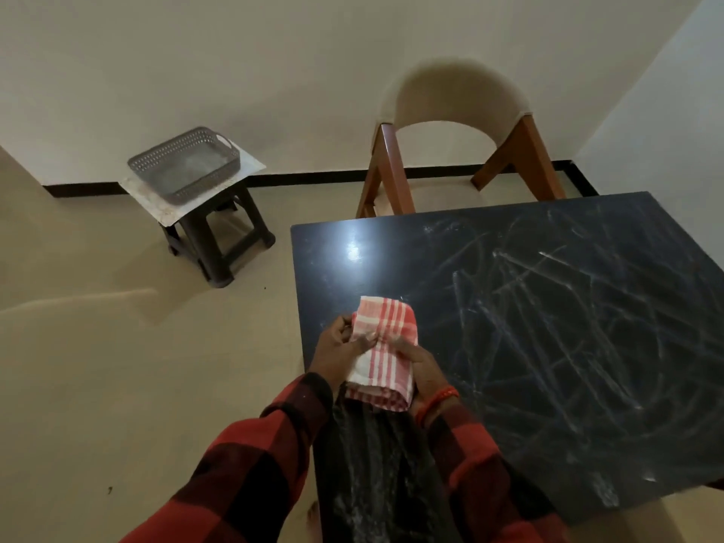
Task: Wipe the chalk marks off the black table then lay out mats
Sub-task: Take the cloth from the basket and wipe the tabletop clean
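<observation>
Right now both hands hold a folded red and white cloth (382,339) between them, above the near left corner of the black surface (509,237). Left hand (342,344) and right hand (421,366) pinch it. White chalk marks (548,327) lie to the right.

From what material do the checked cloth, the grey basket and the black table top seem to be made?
Checked cloth: woven fabric, likely cotton; it folds softly. Grey basket: moulded plastic, by its perforated walls. Black table top: glossy, perhaps polished stone or laminate; it reflects a lamp.
</observation>
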